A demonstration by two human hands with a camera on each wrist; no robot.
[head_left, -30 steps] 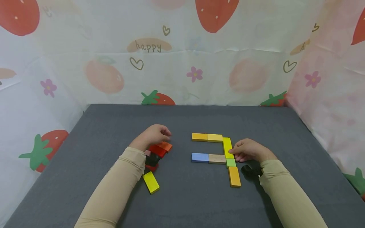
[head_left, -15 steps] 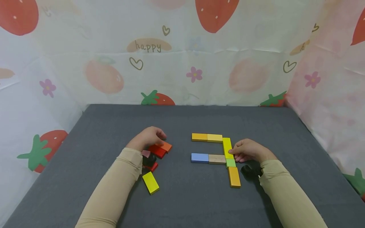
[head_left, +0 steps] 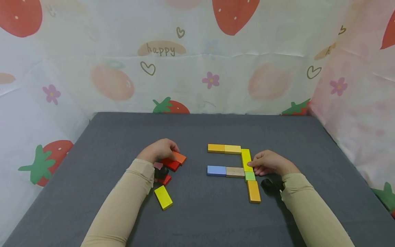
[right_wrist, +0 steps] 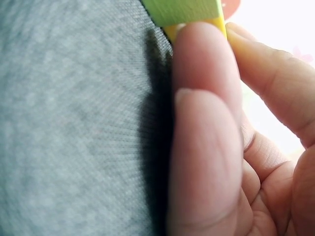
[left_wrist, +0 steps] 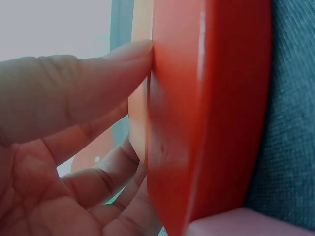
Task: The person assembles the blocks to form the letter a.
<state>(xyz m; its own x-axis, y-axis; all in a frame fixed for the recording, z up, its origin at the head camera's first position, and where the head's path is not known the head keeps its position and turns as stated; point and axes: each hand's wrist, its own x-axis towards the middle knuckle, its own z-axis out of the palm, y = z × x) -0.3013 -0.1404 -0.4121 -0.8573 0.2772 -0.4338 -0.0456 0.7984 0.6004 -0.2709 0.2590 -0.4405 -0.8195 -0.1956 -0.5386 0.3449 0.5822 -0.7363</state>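
My left hand (head_left: 158, 150) is at the loose pile, pinching an orange block (head_left: 180, 157) between thumb and fingers. In the left wrist view the thumb (left_wrist: 123, 69) presses at the block's edge, right beside a red block (left_wrist: 226, 98). That red block (head_left: 171, 165) lies partly under the orange one. My right hand (head_left: 274, 162) holds the side of a long yellow block (head_left: 246, 159), thumb and fingers at its right edge. In the right wrist view curled fingertips (right_wrist: 204, 64) sit against it, near a green block (right_wrist: 189, 12); they cover most of the yellow block.
Joined to the yellow block are two yellow-orange blocks (head_left: 224, 149), a small green block, an orange-yellow block (head_left: 254, 192), a wood-coloured block (head_left: 235, 172) and a blue block (head_left: 216, 171). A loose yellow block (head_left: 163, 198), another red block (head_left: 165, 180) and a pink block (head_left: 158, 165) lie by my left wrist.
My left hand has moved left and slightly nearer, lowering its thumb and fingers onto the orange block. My right hand and the joined blocks have stayed in place.
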